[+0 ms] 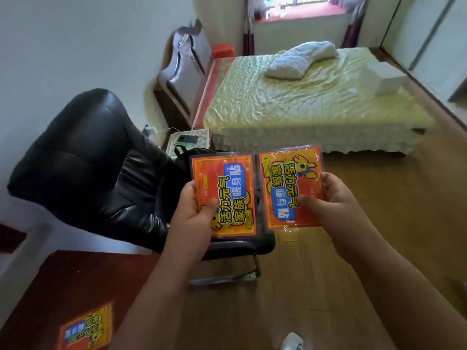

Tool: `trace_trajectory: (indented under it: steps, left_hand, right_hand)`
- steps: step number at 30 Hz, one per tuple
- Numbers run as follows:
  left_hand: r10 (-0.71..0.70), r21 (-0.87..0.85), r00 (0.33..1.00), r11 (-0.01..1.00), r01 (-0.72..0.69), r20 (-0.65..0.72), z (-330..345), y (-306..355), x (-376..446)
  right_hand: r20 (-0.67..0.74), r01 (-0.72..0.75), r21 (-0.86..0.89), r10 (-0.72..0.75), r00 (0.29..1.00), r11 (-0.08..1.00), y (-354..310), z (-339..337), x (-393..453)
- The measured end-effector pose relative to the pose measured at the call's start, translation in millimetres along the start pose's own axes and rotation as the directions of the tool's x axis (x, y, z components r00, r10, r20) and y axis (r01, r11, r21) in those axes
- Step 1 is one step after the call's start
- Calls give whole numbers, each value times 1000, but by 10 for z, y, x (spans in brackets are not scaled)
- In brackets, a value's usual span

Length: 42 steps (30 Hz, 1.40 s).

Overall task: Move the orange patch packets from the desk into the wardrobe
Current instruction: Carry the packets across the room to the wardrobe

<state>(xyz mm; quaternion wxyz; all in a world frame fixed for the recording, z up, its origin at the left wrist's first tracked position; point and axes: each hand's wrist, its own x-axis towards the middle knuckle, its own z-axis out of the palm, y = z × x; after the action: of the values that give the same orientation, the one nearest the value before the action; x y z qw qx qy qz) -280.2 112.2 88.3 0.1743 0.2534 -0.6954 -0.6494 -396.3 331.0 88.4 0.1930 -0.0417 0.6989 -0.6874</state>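
Altogether three orange patch packets show, each a flat glossy plastic rectangle with a yellow border, a blue band, bold yellow characters and a cartoon animal. One packet [226, 195] is in the left hand [195, 218], whose grip is clamped on its lower left edge, thumb across the front and fingers behind. A second packet [290, 188] is in the right hand [336, 198], pinched the same way at its right edge. Both are held upright side by side in the air, their inner edges nearly touching, above a black leather chair [83, 157] with a padded, creased back. The third packet [87, 329] lies flat on the dark red wooden bench [63, 281] at lower left. Beyond, a bed [303, 104] wears a wrinkled pale yellow quilted cover, with one fluffy white folded towel [300, 60] and one white box [388, 78] on it. The floor [379, 223] is light wood planks
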Motion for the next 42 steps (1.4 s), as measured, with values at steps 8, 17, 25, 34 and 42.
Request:
trace_trajectory:
  steps: [8, 17, 25, 34, 42]
  left_hand:
    - [0, -29, 970, 1000, 7, 241, 1236, 40, 109]
    - [-8, -13, 876, 1000, 17, 481, 2300, 137, 266]
    - [-57, 35, 795, 998, 45, 605, 3031, 80, 625]
    - [9, -40, 716, 999, 27, 698, 3792, 334, 1530]
    - [-5, -28, 656, 999, 39, 755, 4230, 457, 2382]
  right_hand:
    - [-204, 18, 34, -11, 979, 999, 68, -1138, -58]
    - [-436, 13, 100, 33, 899, 995, 213, -1979, -184]
    - [-580, -19, 122, 87, 810, 992, 255, -2422, -37]
    - [-690, -46, 21, 48, 722, 999, -102, -2754, 701]
    - [-737, -41, -1, 27, 675, 999, -321, -2844, 1399]
